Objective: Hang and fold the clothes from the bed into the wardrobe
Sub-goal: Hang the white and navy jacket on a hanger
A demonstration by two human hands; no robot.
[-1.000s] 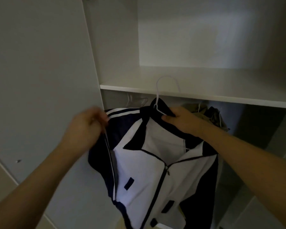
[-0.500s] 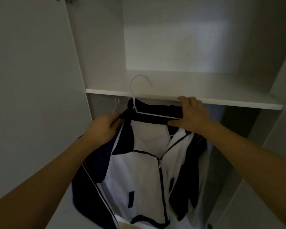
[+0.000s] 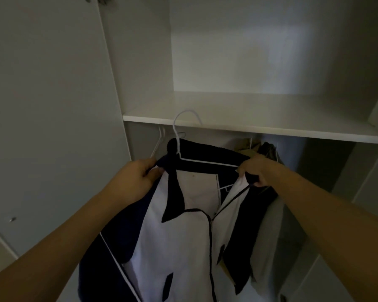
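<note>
A white and navy zip jacket [image 3: 183, 240] hangs on a thin white wire hanger [image 3: 179, 136] in front of the open wardrobe. The hanger's hook rises in front of the shelf edge [image 3: 249, 129] and is not on any rail. My left hand [image 3: 138, 175] pinches the jacket's left shoulder at the collar. My right hand [image 3: 254, 171] grips the right shoulder together with the hanger's right end. The jacket's lower part runs out of the bottom of the frame.
Empty white hangers [image 3: 159, 140] hang at the left under the shelf. Brown and dark garments [image 3: 264, 149] hang at the right behind my right hand, with a pale grey one [image 3: 271, 247] below. The wardrobe door [image 3: 48, 127] stands at the left.
My hands have spread to the two shoulders of the jacket, which now sits squarer on the hanger. My right hand has come down from the shelf edge.
</note>
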